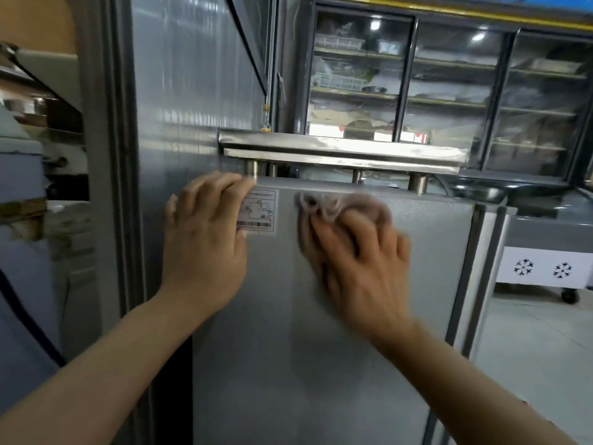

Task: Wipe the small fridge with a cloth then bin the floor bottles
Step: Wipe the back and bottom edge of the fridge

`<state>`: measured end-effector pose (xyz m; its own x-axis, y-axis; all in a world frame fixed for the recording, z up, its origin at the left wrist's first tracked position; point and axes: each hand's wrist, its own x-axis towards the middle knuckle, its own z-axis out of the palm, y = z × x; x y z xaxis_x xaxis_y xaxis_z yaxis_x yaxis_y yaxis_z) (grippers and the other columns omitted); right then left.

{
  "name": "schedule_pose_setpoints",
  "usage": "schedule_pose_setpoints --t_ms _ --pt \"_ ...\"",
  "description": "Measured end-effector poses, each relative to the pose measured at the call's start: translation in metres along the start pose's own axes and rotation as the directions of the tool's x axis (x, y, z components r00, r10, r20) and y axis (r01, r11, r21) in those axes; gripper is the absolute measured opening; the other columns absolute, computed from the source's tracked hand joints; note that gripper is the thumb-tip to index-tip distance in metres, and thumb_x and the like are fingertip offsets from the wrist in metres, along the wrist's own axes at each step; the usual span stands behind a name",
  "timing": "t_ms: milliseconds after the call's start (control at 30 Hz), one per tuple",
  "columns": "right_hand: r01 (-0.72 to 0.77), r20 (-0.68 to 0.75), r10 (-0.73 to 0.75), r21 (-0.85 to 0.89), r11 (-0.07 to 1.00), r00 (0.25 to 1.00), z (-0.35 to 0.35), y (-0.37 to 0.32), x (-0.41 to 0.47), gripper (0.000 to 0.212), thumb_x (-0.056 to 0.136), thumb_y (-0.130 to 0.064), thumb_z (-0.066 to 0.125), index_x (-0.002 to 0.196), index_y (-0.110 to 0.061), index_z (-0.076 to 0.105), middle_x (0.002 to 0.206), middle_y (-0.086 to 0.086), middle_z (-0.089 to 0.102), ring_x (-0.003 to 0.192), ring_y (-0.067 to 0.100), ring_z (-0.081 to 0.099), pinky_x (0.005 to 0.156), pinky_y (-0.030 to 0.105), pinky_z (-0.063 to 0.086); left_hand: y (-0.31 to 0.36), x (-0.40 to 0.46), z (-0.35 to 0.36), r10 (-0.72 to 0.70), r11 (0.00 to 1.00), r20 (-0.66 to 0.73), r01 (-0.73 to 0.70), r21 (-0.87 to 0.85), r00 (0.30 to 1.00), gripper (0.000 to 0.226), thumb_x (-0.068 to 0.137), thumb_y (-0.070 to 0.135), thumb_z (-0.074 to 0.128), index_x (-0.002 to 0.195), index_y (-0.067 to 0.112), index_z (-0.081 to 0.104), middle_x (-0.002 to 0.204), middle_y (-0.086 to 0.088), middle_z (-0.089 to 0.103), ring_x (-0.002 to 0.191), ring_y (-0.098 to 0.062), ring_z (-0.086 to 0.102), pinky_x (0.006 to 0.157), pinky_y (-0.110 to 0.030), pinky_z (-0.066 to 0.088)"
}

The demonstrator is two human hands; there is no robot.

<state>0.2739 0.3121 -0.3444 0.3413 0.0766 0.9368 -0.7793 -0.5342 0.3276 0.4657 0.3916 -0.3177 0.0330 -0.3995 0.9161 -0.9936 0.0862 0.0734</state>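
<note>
The small grey fridge (321, 364) fills the middle of the head view, its flat side panel facing me. My left hand (205, 239) lies flat on the panel's upper left, fingers over its top edge beside a white label (260, 210). A pinkish-grey cloth (340, 207), blurred by motion, is bunched near the panel's top. My right hand (362, 261) presses it against the panel with spread fingers. No floor bottles are in sight.
A stainless steel rack (340, 152) on short legs stands on the fridge top. Behind it is a glass-door display cooler (449, 91). A white chest freezer with snowflake marks (545, 268) stands on the tiled floor at right. A tall grey cabinet (179, 91) flanks the left.
</note>
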Motion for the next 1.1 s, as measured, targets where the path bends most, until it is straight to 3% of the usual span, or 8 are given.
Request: schedule_pose_setpoints --t_ms 100,267,367,533,600,800,900,1100 --pt "-0.079 -0.026 0.079 -0.013 0.997 0.997 0.008 -0.013 0.016 0.051 0.083 -0.026 0.047 0.134 -0.019 0.055 0.129 0.006 0.04 0.085 0.029 0.038 0.071 0.037 0.027 -0.003 -0.001 -0.001 0.011 1.0 0.009 -0.011 0.005 1.0 0.065 0.072 0.008 0.067 0.133 0.014 0.045 0.135 -0.008 0.047 0.127 -0.03 0.036 0.102 -0.061 0.03" --pt "0.287 0.24 -0.294 0.063 0.956 0.925 0.007 -0.045 -0.061 0.059 0.079 -0.025 0.051 0.137 -0.019 0.052 0.132 0.005 0.04 0.081 0.028 0.038 0.071 0.037 0.028 -0.003 0.001 -0.01 0.017 1.0 0.053 -0.016 -0.017 0.998 0.065 0.072 0.003 0.066 0.133 0.014 0.047 0.135 -0.005 0.048 0.128 -0.029 0.038 0.103 -0.059 0.029" --pt "0.348 0.244 -0.36 0.094 0.933 0.9 0.003 -0.04 -0.056 0.059 0.08 -0.019 0.048 0.139 -0.024 0.049 0.128 0.003 0.042 0.083 0.027 0.04 0.073 0.036 0.028 -0.016 0.005 -0.019 0.06 0.998 0.057 -0.059 -0.025 0.997 0.06 0.073 -0.001 0.062 0.13 0.012 0.05 0.133 -0.006 0.052 0.126 -0.029 0.042 0.103 -0.057 0.03" --pt "-0.008 0.01 0.007 0.02 1.0 1.0 0.013 -0.037 0.031 0.056 0.08 -0.023 0.054 0.135 -0.027 0.052 0.132 0.002 0.04 0.096 0.031 0.041 0.076 0.037 0.027 -0.049 0.006 -0.028 -0.023 0.99 0.091 0.035 -0.138 0.996 0.058 0.079 -0.005 0.059 0.133 0.008 0.045 0.136 -0.011 0.049 0.129 -0.03 0.043 0.108 -0.054 0.03" --pt "-0.038 -0.018 0.038 -0.008 0.999 0.999 0.02 -0.047 0.044 0.056 0.079 -0.02 0.056 0.135 -0.023 0.054 0.133 0.002 0.039 0.09 0.029 0.038 0.075 0.037 0.026 -0.053 0.004 -0.029 -0.012 0.977 0.115 0.036 -0.21 0.993 0.06 0.08 -0.007 0.057 0.136 0.01 0.043 0.138 -0.008 0.047 0.13 -0.026 0.041 0.108 -0.051 0.032" --pt "0.399 0.201 -0.414 0.111 0.91 0.888 0.023 -0.076 -0.029 0.059 0.081 -0.026 0.047 0.14 -0.021 0.043 0.136 0.002 0.04 0.086 0.029 0.039 0.076 0.038 0.03 -0.05 -0.003 -0.031 -0.059 0.937 0.171 0.114 -0.332 0.984 0.07 0.084 -0.001 0.057 0.144 0.023 0.029 0.148 0.005 0.032 0.129 -0.016 0.041 0.105 -0.035 0.036" --pt "0.457 0.227 -0.476 0.137 0.879 0.849 0.023 -0.074 -0.035 0.06 0.081 -0.023 0.048 0.14 -0.023 0.042 0.136 0.001 0.039 0.086 0.028 0.041 0.078 0.039 0.032 -0.056 -0.007 -0.038 -0.03 0.919 0.265 0.131 -0.372 0.964 0.078 0.084 -0.002 0.055 0.146 0.031 0.021 0.151 0.011 0.029 0.13 -0.011 0.041 0.108 -0.036 0.036" --pt "0.086 0.008 -0.086 0.001 0.996 0.996 0.032 -0.08 0.059 0.061 0.079 -0.032 0.058 0.139 -0.024 0.048 0.135 0.0 0.043 0.091 0.03 0.042 0.075 0.038 0.026 -0.074 -0.025 -0.051 -0.13 0.909 0.149 0.178 -0.378 0.98 0.071 0.084 -0.003 0.055 0.143 0.025 0.028 0.142 0.007 0.041 0.105 -0.005 0.056 0.085 -0.034 0.053"
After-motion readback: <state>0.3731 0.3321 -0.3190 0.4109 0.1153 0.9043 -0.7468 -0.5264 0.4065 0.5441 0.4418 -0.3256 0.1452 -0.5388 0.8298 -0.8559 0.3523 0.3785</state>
